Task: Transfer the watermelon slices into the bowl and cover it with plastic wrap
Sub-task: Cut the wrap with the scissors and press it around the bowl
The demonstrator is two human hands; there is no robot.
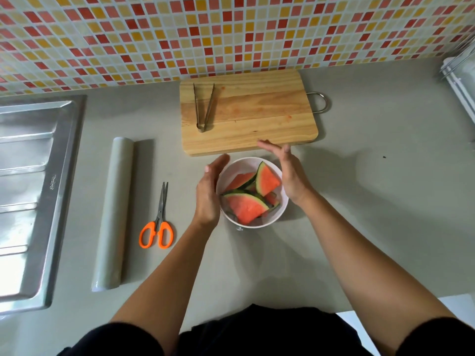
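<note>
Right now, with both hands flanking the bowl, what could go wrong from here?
1. One watermelon slice stands tilted near the rim of the bowl; it could tent or tear wrap and spoil the seal.
2. The scissors lie between the left hand and the plastic wrap roll; a reach for the roll could knock them.

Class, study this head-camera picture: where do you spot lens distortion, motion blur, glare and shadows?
Head view: rows of the tile wall bow from wide-angle distortion; fingertips of the right hand smear with motion blur, and the left hand is slightly soft; the steel sink drainboard shows a bright sheen; soft shadows lie on the countertop right of the plastic wrap roll and the bowl.
</note>
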